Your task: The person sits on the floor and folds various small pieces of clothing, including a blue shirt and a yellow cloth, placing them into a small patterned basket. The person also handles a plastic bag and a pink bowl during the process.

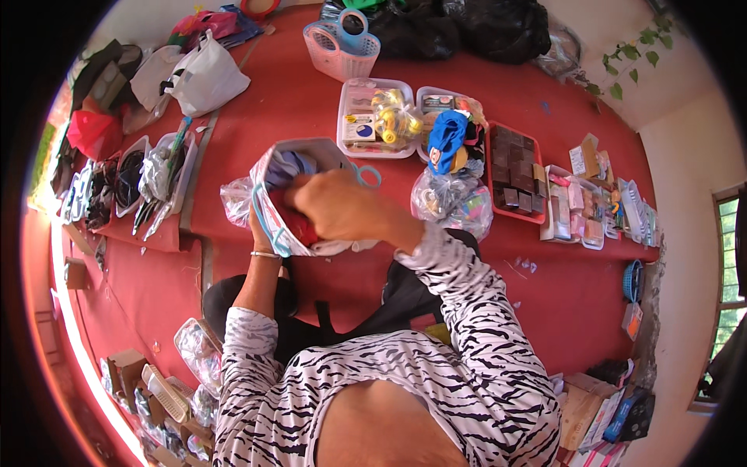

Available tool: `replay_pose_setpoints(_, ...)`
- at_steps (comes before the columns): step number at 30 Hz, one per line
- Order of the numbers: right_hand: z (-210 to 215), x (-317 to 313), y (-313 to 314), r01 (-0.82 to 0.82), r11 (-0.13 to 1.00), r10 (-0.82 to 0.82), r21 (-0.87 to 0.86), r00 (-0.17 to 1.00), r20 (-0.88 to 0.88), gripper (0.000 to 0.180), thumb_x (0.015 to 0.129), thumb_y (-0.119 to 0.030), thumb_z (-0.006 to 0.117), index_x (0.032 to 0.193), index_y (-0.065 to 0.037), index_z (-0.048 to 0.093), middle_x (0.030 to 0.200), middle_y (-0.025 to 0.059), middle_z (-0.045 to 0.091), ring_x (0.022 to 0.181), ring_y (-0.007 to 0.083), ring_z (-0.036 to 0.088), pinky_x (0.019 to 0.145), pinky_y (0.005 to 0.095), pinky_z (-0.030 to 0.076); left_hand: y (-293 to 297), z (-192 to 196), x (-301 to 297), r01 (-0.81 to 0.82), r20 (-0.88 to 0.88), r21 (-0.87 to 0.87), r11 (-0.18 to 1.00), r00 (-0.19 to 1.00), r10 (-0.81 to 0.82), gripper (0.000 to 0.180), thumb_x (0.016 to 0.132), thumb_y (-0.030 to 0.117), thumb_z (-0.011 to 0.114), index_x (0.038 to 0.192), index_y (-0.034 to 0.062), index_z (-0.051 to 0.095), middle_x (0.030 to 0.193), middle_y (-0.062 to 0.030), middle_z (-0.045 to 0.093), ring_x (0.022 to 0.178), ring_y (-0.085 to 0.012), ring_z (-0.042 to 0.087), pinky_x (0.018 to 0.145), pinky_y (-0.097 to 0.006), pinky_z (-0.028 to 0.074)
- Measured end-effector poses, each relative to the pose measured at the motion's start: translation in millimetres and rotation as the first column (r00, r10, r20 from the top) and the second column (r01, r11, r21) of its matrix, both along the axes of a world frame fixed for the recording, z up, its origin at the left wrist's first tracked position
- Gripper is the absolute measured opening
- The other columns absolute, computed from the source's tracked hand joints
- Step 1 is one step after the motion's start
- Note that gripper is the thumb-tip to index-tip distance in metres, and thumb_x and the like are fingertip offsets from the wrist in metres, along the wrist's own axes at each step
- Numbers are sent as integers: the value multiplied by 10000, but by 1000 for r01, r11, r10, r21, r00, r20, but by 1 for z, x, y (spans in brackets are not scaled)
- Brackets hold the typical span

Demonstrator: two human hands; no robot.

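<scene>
One bag [270, 220], mouth open, between the hands. Left hand [257, 233] at its left side, finger closure hidden. Right hand [331, 204] in the mouth, fingers curled; cannot tell on what. Risk: tipping, cloth [289, 167] spilling, if a tug outpaces left-hand support.

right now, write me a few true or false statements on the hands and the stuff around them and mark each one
1. The left hand is at the side of the open bag. True.
2. The red tray holds dark boxes. True.
3. The right hand rests on that tray. False: it is at the bag's opening.
4. The ring-handled basket is green. False: it is pink and blue.
</scene>
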State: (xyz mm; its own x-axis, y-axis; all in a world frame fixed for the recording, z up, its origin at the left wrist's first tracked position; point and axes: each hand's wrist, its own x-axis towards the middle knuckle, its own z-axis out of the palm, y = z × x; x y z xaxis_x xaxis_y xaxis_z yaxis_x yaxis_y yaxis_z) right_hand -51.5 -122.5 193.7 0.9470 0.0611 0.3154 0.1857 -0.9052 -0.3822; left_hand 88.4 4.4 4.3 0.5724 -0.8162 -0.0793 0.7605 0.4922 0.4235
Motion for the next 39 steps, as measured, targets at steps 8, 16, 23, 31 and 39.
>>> replay_pose_setpoints(8, -7, -37, -62, 194, 401, -373, 895, 927, -34, 455, 768, -204, 678, 1139, 19, 539, 945, 106, 617, 833, 130, 587, 709, 272, 477, -13, 37, -10, -25, 105, 17, 1000, 994, 23, 763, 847, 615, 366, 1360, 54, 312, 1319, -161, 415, 1157, -356, 446, 993, -533, 359)
replay_pose_setpoints(16, -84, -14, -56, 413, 297, -194, 861, 909, -369, 266, 818, -181, 547, 948, 42, 610, 783, 80, 612, 739, 145, 559, 658, 316, 445, -17, 22, -15, 52, 52, 117, 992, 997, -58, 576, 913, 455, 425, 1325, 55, 381, 1273, -128, 489, 1136, -295, 503, 968, -455, 424)
replay_pose_setpoints(23, -143, -6, -97, 581, 552, -401, 598, 814, -420, 266, 690, -116, 492, 826, 81, 607, 886, 341, 562, 845, 418, 594, 736, 460, 447, -22, -9, -11, 106, 350, 402, 909, 900, -260, 442, 922, 400, 441, 1259, 113, 441, 1162, -53, 544, 1036, -247, 529, 908, -460, 404)
replay_pose_setpoints(31, -209, 6, -102, 697, 664, -423, 271, 649, -633, 341, 806, -218, 471, 953, 38, 642, 982, 271, 611, 948, 386, 602, 815, 457, 480, -38, -36, -34, 303, 28, 706, 640, 891, -453, 455, 856, 468, 545, 1200, 182, 465, 1146, 8, 509, 1073, -225, 459, 872, -552, 342)
replay_pose_setpoints(39, -162, -16, -203, 876, 315, -936, 365, 351, -35, 396, 725, -284, 658, 993, -14, 550, 957, 199, 598, 914, 350, 584, 764, 447, 469, -48, -3, -48, -59, 321, 890, 453, 786, -529, 945, 767, 421, 664, 1431, 65, 94, 1459, -159, 172, 1330, -331, 210, 1012, -518, 250)
